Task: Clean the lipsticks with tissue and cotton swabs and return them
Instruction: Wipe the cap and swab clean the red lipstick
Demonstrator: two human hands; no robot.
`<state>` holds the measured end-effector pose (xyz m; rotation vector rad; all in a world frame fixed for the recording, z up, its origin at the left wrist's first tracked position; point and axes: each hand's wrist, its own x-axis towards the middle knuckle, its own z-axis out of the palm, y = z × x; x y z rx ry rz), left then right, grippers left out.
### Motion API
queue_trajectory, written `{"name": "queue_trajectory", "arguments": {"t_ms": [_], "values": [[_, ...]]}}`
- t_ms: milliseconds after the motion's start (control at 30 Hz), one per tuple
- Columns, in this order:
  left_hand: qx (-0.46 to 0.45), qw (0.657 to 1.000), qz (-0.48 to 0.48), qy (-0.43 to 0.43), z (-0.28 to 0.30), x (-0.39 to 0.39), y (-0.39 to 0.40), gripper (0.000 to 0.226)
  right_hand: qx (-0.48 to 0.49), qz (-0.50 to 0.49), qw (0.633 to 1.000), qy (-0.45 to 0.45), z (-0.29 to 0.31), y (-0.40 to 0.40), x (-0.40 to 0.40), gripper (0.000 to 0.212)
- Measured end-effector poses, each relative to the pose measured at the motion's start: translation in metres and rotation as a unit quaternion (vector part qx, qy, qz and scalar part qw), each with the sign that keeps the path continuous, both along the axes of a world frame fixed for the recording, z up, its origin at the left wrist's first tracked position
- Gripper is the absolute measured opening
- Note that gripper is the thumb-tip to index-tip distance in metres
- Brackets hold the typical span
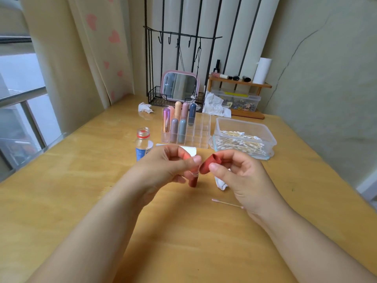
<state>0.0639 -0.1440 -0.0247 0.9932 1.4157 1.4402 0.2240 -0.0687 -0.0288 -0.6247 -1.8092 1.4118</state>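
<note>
On the bench (81, 180), the organiser (195, 129) stood at twelve o'clock from the hands, with lipsticks (179, 117) in its left compartments. The swab box (243, 137) sat just beside it at three o'clock; the open bottle (143, 144) stood at nine. Behind the organiser, the mirror (180, 84) rested in a wire basket (156, 97). A used swab (227, 203) lay at five o'clock from the left hand (163, 170), below the right hand (242, 176).

Two bare forearms reach in from below, no sleeves, watch or rings showing; left hand (163, 168) and right hand (240, 180) have short, unpainted nails
</note>
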Motion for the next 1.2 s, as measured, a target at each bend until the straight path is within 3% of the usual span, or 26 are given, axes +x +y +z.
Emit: {"name": "queue_trajectory", "arguments": {"t_ms": [100,167,300,433,533,633,733,833,933,1067,1200], "values": [[-0.041,0.970,0.131,0.203,-0.012,-0.006,0.008,0.018,-0.010,-0.025,1.000,-0.006,-0.004,0.010,0.005,0.012],[-0.073,0.940,0.147,0.298,-0.020,-0.006,0.011,0.023,-0.008,-0.043,0.999,-0.025,-0.009,0.012,0.010,0.010],[-0.086,0.933,0.083,0.340,-0.037,-0.001,0.020,0.050,0.014,-0.043,0.998,-0.037,-0.016,0.018,0.016,0.012],[-0.061,0.927,0.088,0.361,-0.044,0.011,0.025,0.025,0.010,-0.046,0.998,-0.051,-0.017,0.025,0.020,0.015],[-0.041,0.920,0.095,0.378,-0.047,0.013,0.026,0.019,0.008,-0.060,0.995,-0.078,-0.017,0.025,0.022,0.013],[-0.023,0.940,0.093,0.327,-0.048,0.014,0.027,0.009,-0.003,-0.058,0.995,-0.075,-0.015,0.027,0.025,0.013],[0.030,0.985,0.054,0.158,-0.040,0.021,0.022,0.007,-0.018,-0.019,0.992,-0.120,-0.016,0.025,0.026,0.014],[0.081,0.996,0.001,0.042,-0.032,0.027,0.017,0.016,-0.058,0.016,0.987,-0.151,-0.020,0.021,0.023,0.018],[0.113,0.993,-0.025,-0.011,-0.026,0.032,0.014,0.022,-0.128,0.046,0.987,-0.082,-0.017,0.014,0.019,0.007],[0.112,0.991,-0.058,-0.045,-0.024,0.034,0.012,0.021,-0.206,0.106,0.972,-0.041,-0.009,0.007,0.018,0.021],[0.106,0.991,-0.073,-0.042,-0.024,0.033,0.011,0.015,-0.264,0.145,0.954,-0.009,-0.009,0.003,0.017,0.021]]}}
